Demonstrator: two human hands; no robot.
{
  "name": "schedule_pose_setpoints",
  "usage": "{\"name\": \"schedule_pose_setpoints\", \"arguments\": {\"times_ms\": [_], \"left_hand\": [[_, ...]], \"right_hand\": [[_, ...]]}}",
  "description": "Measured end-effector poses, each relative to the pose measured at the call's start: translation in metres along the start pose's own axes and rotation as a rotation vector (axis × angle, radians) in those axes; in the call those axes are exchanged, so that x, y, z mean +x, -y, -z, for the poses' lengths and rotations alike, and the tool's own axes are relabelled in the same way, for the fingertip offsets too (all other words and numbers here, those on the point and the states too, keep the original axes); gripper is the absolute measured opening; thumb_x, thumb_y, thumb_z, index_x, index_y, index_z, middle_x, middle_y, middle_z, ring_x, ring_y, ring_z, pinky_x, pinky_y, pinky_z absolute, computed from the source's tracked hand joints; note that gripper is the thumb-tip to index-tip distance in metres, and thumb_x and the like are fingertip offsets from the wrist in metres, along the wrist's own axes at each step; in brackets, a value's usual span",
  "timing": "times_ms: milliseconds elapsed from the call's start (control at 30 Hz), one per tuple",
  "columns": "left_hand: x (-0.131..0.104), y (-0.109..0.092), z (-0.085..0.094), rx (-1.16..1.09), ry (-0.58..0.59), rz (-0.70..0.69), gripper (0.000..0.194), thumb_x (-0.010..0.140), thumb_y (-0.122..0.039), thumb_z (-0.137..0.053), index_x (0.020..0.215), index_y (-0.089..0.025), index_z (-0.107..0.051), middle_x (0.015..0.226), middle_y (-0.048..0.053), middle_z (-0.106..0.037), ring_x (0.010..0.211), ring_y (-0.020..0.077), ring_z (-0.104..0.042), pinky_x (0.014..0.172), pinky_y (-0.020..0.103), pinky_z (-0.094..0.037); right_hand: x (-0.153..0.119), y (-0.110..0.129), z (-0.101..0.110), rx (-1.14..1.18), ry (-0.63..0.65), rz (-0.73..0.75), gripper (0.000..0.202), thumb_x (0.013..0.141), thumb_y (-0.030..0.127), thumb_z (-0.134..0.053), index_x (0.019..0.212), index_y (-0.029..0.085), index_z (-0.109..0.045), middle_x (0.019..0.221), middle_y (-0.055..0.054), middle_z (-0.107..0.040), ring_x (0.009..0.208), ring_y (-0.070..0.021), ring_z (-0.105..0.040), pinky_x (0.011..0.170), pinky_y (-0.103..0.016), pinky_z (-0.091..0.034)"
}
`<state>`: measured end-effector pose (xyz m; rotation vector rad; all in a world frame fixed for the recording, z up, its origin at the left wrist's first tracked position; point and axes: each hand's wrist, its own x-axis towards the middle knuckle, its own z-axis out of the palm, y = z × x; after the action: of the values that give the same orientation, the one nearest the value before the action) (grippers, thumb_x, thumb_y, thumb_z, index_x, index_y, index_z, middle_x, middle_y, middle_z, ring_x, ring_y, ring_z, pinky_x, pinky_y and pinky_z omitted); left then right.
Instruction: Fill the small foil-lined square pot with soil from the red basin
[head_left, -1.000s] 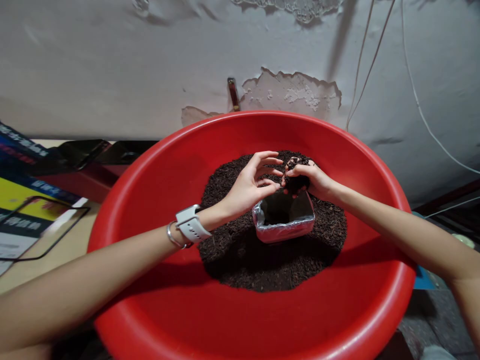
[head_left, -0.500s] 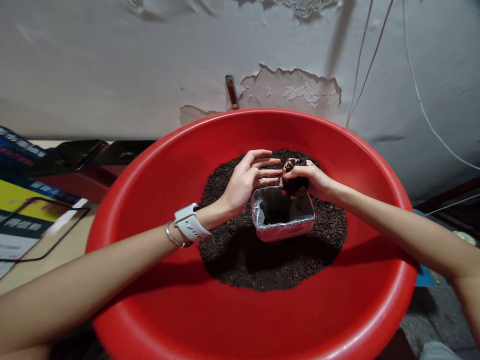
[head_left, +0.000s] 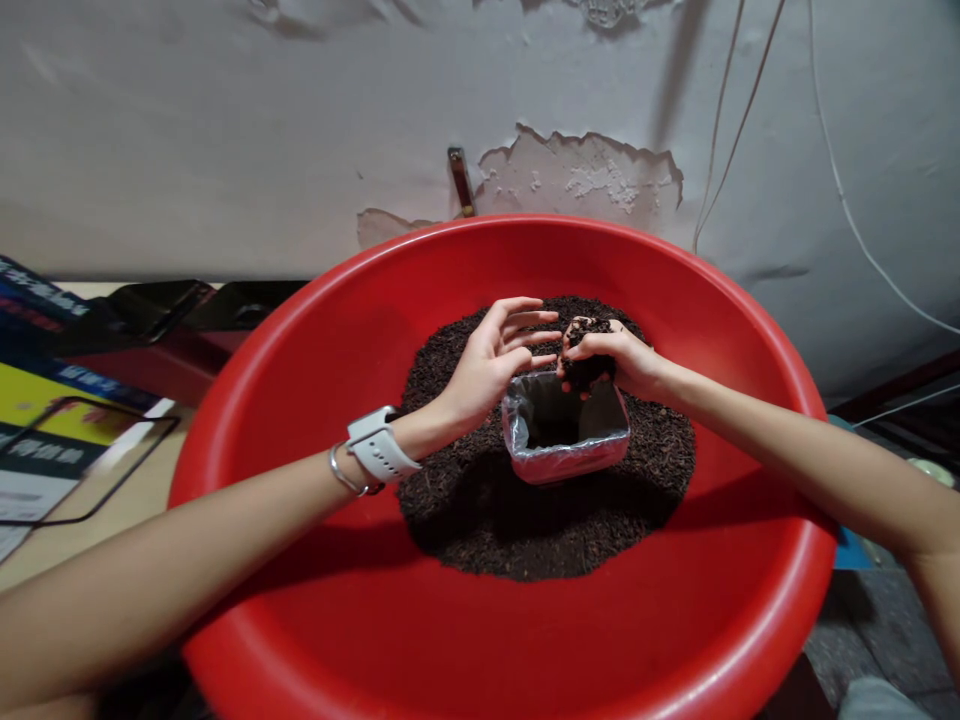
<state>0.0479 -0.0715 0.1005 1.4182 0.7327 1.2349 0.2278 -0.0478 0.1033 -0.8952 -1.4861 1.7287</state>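
Observation:
A plastic-lined box (head_left: 568,462) stands on dark, crumbly potting soil (head_left: 540,550) inside a large red basin (head_left: 480,650). My right hand (head_left: 619,355) is cupped around a clump of the soil above the box's back right corner. To its left, my left hand (head_left: 491,360) hangs beside the box's back left side, fingers stretched out and apart, holding nothing. The fingertips of the left hand come close to the right hand. Some dark material shows in the bottom of the box, but shade hides how much.
Behind the basin rises a grey wall (head_left: 225,140) with peeling patches and hanging cords (head_left: 724,130). At left, a printed package (head_left: 52,410) and dark trays (head_left: 154,310) lie on a pale table (head_left: 112,520). Paved floor (head_left: 885,610) shows at lower right.
My left hand's fingers have shifted slightly, the thumb dropping a little lower. The right hand stays nearly in place, still holding soil over the box.

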Motion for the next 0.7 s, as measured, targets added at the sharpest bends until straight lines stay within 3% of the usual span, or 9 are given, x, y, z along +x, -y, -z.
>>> {"name": "schedule_pose_setpoints", "arguments": {"times_ms": [433,700], "left_hand": [[0.0,-0.002,0.0,0.086,-0.049,0.045,0.04,0.071,-0.014,-0.045,0.11,-0.02,-0.047,0.119,0.009,-0.058,0.106,0.0231,-0.06,0.094,0.051,-0.048],[0.001,-0.003,0.0,0.084,-0.049,0.066,0.038,0.071,-0.015,-0.045,0.108,-0.02,-0.047,0.117,0.009,-0.06,0.106,0.0222,-0.06,0.091,0.046,-0.05]], "right_hand": [[-0.003,0.003,-0.005,-0.009,0.051,-0.011,0.022,0.069,0.034,-0.063,0.073,0.013,-0.062,0.072,-0.008,-0.068,0.06,-0.0179,-0.063,0.049,-0.028,-0.05],[-0.006,0.008,-0.011,0.025,0.095,-0.025,0.027,0.066,0.037,-0.069,0.074,0.012,-0.063,0.07,-0.007,-0.068,0.063,-0.018,-0.064,0.059,-0.032,-0.053]]}}
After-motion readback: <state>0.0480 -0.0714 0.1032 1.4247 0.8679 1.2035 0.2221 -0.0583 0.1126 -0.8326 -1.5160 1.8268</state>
